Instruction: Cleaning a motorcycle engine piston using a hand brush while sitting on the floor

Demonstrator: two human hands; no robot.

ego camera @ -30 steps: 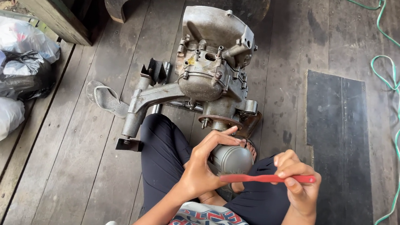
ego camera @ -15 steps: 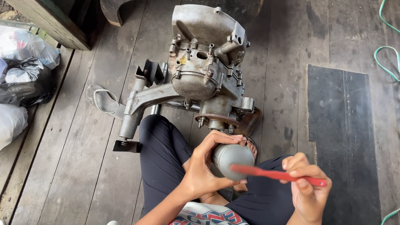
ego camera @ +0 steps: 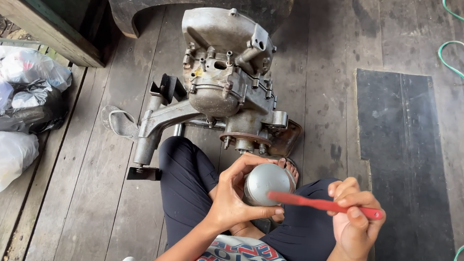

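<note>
Makeshift repair workshop, bare engine (ego camera: 222,84) (greasy), worn plank floor (ego camera: 327,88)

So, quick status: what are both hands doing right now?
Left hand cups the round grey metal part, fingers wrapped round it. Right hand grips the red tool, tip laid across the part. Engine block ahead on the plank floor, nothing between.

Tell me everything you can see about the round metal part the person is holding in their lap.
The round metal part is a dull grey, domed piece, smooth and faintly shiny, looking like cast metal. The left hand cups it from the left, thumb over the top edge and fingers under. A thin red tool, held in the right hand, lies across its front. It sits above the dark trousers, just below the engine block.
</note>
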